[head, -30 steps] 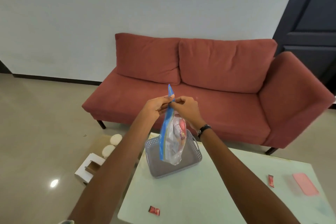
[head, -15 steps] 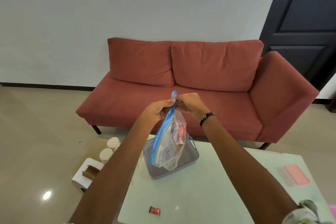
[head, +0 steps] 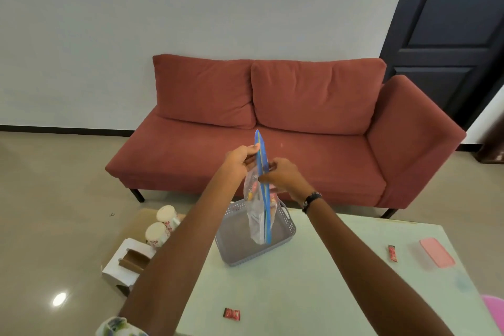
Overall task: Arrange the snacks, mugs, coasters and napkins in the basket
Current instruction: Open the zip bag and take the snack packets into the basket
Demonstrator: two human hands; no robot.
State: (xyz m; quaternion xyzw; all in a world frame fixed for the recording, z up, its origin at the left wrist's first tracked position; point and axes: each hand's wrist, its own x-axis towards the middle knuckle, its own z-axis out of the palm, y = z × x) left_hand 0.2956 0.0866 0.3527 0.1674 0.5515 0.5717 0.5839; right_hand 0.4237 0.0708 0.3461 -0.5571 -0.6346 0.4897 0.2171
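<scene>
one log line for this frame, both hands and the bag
left hand: grips zip bag | right hand: grips zip bag | bag: upright above grey basket | loose snacks on table: two

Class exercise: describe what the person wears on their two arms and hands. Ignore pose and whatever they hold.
Both forearms are bare, with no gloves. The right wrist carries a dark band, probably a watch. A white sleeve with a green and blue print shows at the upper left arm. Left hand and right hand show no rings that I can make out.
</scene>
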